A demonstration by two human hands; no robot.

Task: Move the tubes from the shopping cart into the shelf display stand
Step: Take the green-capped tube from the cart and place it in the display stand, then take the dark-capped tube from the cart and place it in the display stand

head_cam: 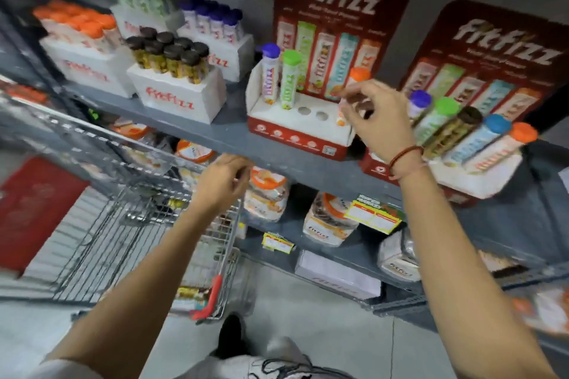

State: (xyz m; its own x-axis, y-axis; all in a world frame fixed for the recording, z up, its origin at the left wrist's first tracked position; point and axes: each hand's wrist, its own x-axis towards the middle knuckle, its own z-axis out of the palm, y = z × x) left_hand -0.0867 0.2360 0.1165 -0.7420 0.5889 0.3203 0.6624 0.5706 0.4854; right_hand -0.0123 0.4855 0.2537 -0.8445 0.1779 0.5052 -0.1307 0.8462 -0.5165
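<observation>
A red and white display stand (295, 129) sits on the grey shelf. It holds a purple-capped tube (270, 74) and a green-capped tube (289, 77) at its left, with two empty holes beside them. An orange-capped tube (357, 77) stands at the stand's right end, and my right hand (378, 114) is at it, fingers loosely around its body. My left hand (224, 181) hovers with curled fingers over the wire shopping cart (129, 224), below the shelf edge; nothing shows in it. Some packs lie at the cart's near end.
A second full display stand (474, 175) is at the right. White boxes of tubes with orange, brown (172, 58), purple and green caps stand at the left on the same shelf (234, 135). Jars (268, 197) fill the lower shelf.
</observation>
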